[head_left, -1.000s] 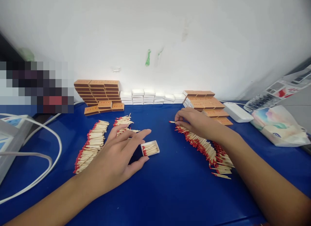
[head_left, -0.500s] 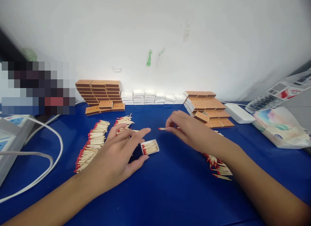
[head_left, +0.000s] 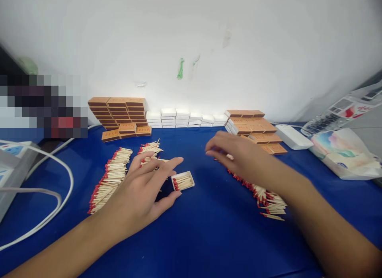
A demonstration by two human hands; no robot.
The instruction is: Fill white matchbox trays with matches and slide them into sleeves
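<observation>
My left hand (head_left: 143,190) lies flat on the blue table (head_left: 209,238) with its fingers stretched out. Its thumb and forefinger frame a small white matchbox tray (head_left: 183,181) that is partly filled with red-tipped matches. A row of loose matches (head_left: 113,178) lies just left of this hand, and a smaller heap (head_left: 151,147) lies beyond it. My right hand (head_left: 235,154) hovers over the long pile of matches (head_left: 262,194) on the right. It is smeared by motion, so I cannot make out its fingers or anything in them.
Orange matchbox sleeves are stacked at the back left (head_left: 117,110) and back right (head_left: 253,126), with white inner trays (head_left: 179,118) between them along the wall. White cables (head_left: 50,190) loop at the left. A white adapter (head_left: 292,136) and a plastic packet (head_left: 343,152) lie at the right.
My right hand picked a match from the right pile, carried it towards the tray, and is now back over that pile with no match visible. My left hand has stayed put.
</observation>
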